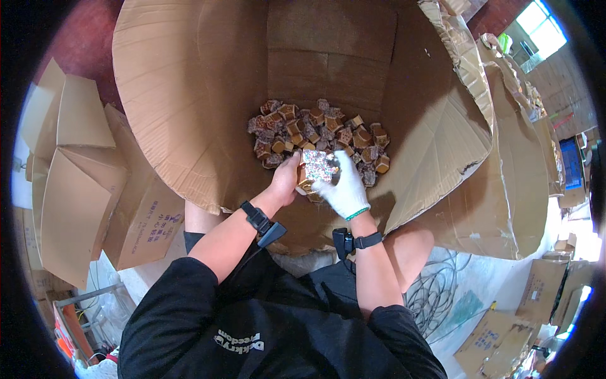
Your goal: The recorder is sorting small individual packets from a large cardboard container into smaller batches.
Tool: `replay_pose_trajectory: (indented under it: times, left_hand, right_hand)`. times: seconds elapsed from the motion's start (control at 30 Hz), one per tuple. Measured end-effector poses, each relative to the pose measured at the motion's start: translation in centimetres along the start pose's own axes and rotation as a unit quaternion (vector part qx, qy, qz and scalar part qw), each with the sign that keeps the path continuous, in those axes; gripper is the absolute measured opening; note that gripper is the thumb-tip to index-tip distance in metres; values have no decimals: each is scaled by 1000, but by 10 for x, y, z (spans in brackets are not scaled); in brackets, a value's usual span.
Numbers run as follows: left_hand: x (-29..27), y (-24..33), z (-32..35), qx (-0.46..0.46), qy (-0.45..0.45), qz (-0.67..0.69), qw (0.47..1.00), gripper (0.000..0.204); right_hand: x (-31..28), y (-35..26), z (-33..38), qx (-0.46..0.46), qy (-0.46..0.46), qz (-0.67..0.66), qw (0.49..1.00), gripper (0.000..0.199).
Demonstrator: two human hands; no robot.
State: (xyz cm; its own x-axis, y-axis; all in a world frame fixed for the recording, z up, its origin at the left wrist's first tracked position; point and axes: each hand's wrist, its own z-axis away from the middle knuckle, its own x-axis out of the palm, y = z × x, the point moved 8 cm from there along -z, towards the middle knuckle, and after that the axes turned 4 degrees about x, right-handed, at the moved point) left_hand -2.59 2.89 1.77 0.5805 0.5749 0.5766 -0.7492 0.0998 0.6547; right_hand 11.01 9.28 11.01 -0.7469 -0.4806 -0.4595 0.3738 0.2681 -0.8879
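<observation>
Gripping small glittery foil-wrapped brown block (317, 165) w/ bare left hand (285, 180) & white-gloved right hand (344, 187), fingers closed round it, you're steadying it over big cardboard box (189, 95).

1 big open cardboard box (189, 95) with a heap of small brown-and-glitter blocks (319, 136) inside, too many to count, roughly 40 showing. 2 hands: 1 bare left hand (285, 180), 1 white-gloved right hand (346, 186), sharing 1 glittery block (317, 165); 2 black wrist straps (259, 220). 1 stack of folded cartons (76, 183) at left.

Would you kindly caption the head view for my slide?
Both hands, left hand bare and right hand gloved, hold a glittery block inside a large cardboard box.
</observation>
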Motion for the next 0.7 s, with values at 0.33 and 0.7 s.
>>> replay_pose_trajectory:
  times: [0.33, 0.7]
  left_hand:
    - [52, 33, 49, 320, -60, -529, 784, 33]
    - [42, 17, 31, 280, -107, -451, 841, 40]
  right_hand:
    - [20, 127, 6, 272, 68, 142, 949, 83]
    - [12, 102, 16, 331, 178, 34, 926, 76]
